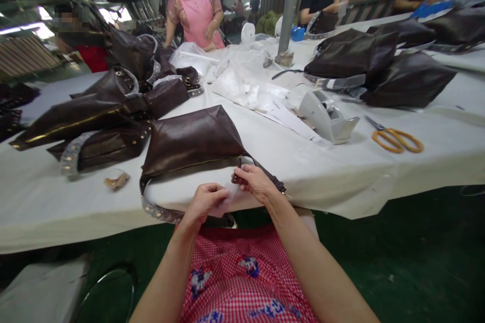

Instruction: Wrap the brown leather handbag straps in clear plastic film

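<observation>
A dark brown leather handbag point(193, 136) lies on the white-covered table in front of me, its zipper edge towards me. Its studded strap point(161, 210), wrapped in clear film, hangs at the table's front edge. My left hand point(208, 201) is closed, pinching a thin translucent sheet point(223, 203) between thumb and fingers. Beside it, my right hand point(253, 181) is closed on a small dark leather tab point(237, 175) by the bag's right corner. The tab's far end is partly hidden by my fingers. A buckled strap end point(278, 184) lies under my right wrist.
Orange-handled scissors point(396, 140) and a grey tape dispenser point(329, 116) stand to the right. White paper and plastic point(246, 81) are heaped mid-table. More brown bags point(83, 116) pile at left and others point(356, 55) at right. A crumpled scrap point(116, 180) lies front left. Co-workers stand across the table.
</observation>
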Motion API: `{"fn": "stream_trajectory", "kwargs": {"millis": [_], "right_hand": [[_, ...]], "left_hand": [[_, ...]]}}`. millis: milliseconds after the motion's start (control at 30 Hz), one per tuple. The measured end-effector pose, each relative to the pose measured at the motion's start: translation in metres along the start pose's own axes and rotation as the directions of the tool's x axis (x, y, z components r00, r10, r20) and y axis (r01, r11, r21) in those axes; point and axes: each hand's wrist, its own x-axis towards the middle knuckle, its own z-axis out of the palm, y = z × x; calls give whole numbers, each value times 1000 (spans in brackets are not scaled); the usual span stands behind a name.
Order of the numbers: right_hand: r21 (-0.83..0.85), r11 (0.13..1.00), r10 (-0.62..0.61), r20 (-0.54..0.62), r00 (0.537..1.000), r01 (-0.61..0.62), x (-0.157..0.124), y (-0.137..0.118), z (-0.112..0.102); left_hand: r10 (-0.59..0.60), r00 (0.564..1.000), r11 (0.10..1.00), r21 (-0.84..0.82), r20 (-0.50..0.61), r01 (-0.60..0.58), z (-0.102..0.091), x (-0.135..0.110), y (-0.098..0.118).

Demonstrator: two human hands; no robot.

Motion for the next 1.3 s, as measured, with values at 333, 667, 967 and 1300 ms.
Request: {"fn": "stream_trajectory", "kwargs": {"millis": [333, 667, 967, 1300], "right_hand": [[-42, 996, -77, -48, 996, 75, -4, 5, 2], [13, 995, -101, -39, 994, 102, -6, 7, 4], [17, 994, -112, -11, 994, 112, -6, 9, 1], [8, 991, -134, 23, 991, 133, -5, 9, 2]], "left_hand": [[-74, 996, 995, -64, 57, 78, 4, -5, 2], [-85, 996, 989, -120, 27, 87, 1, -3, -3], [-102, 994, 983, -151, 44, 107, 0, -4, -4], [-101, 994, 986, -132, 38, 105, 3, -4, -6]]}}
